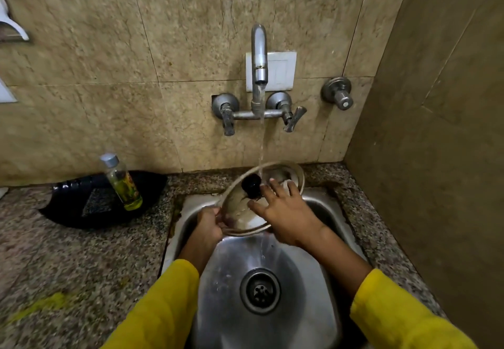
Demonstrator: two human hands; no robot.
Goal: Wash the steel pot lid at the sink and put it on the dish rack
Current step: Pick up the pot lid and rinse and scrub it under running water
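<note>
The steel pot lid (245, 206) is held tilted over the back of the sink (321, 307), under the water running from the wall tap (259, 54), its black knob (251, 182) facing the person. The left hand (208, 226) pinches the lid's near-left rim, while the right hand (286, 212) lies spread open with its fingers flat on the lid's surface. On the speckled desk (68, 261), near its back edge left of the sink, a clear bottle (121, 182) stands on a black tray (90, 206).
</note>
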